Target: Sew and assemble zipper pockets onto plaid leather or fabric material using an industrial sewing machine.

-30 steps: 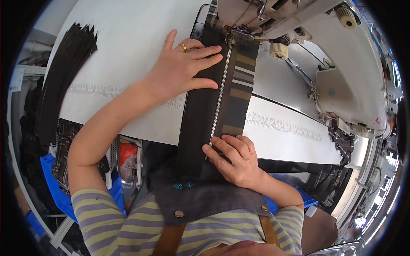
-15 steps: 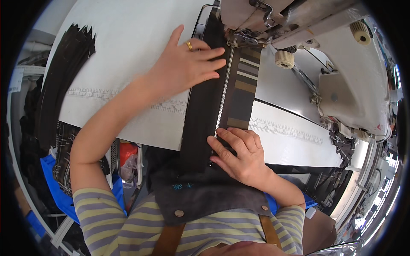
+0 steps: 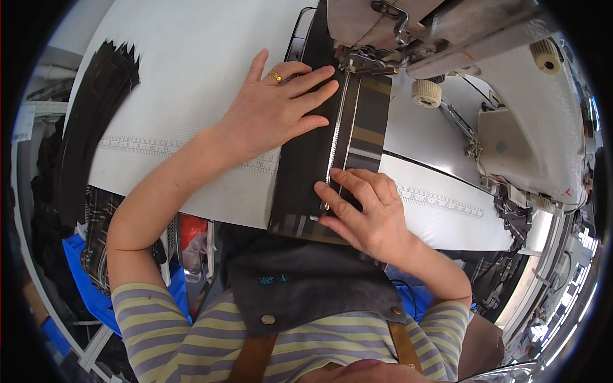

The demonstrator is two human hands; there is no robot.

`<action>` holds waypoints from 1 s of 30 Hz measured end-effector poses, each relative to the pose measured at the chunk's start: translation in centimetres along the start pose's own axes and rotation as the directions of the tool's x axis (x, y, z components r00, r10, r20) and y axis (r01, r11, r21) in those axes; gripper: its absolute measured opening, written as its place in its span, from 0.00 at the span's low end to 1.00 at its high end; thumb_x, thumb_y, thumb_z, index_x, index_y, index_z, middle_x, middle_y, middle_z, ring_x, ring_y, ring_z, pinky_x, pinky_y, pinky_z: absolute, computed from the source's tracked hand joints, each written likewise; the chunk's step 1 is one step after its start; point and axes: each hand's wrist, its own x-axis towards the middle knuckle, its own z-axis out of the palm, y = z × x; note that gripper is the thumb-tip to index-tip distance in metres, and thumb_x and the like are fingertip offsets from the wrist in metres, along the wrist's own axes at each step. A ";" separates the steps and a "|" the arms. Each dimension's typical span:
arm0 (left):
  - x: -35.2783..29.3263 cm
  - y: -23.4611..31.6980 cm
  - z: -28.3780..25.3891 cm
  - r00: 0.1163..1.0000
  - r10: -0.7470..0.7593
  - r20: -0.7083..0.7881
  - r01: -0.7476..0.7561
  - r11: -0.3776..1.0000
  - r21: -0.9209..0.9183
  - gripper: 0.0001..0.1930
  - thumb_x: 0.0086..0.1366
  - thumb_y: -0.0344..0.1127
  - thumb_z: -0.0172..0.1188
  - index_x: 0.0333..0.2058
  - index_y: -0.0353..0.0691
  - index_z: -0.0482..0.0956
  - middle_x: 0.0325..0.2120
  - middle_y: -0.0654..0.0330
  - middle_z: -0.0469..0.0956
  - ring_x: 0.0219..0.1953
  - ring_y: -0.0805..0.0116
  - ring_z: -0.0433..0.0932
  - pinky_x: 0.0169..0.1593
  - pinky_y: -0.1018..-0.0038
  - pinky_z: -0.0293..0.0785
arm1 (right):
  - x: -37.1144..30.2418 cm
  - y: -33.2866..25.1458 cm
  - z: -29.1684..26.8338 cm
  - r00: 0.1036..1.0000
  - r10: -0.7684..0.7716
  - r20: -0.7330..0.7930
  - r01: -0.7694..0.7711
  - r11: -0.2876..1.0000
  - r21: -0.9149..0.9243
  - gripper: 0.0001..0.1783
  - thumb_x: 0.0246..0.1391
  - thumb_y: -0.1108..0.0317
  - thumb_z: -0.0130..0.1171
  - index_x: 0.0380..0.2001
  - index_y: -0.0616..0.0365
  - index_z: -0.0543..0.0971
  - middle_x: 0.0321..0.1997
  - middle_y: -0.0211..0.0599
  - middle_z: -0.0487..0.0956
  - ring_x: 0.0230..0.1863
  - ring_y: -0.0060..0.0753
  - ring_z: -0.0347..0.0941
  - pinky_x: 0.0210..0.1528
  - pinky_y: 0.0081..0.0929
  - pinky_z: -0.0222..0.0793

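A long zipper [image 3: 336, 131] with silvery teeth runs along a black fabric strip [image 3: 300, 166], over a dark striped fabric piece [image 3: 372, 108]. Its upper end sits under the presser foot of a sewing machine [image 3: 357, 60]. My left hand [image 3: 274, 102], a ring on one finger, lies open and flat with fingers spread on the black strip, left of the zipper. Near the zipper's lower end, my right hand [image 3: 364, 207] rests its fingertips on the zipper and fabric. A gap shows between its thumb and index finger, so it looks open. The fabric's underside is hidden.
Black fabric strips [image 3: 96, 121] lie stacked at the table's left edge. Ruler markings [image 3: 440, 199] cross the white table [image 3: 185, 83]. The machine's arm and body [image 3: 536, 115] fill the upper right. Blue bags [image 3: 89, 281] hang below the table at left.
The fabric and zipper have moved away from me, further under the machine, bringing the striped lower edge onto the table. My right hand has moved up with them; the left stays at about the same place.
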 end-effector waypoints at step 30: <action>1.0 -0.2 0.4 0.999 0.000 -0.047 -0.015 0.947 -0.322 0.19 0.56 0.28 0.61 0.48 0.36 0.76 0.46 0.58 0.73 0.45 0.57 0.72 0.46 0.67 0.74 | 5.6 6.8 0.2 0.986 -0.034 -0.163 0.015 0.993 -0.118 0.21 0.43 0.68 0.65 0.44 0.55 0.80 0.46 0.38 0.76 0.44 0.40 0.72 0.44 0.33 0.69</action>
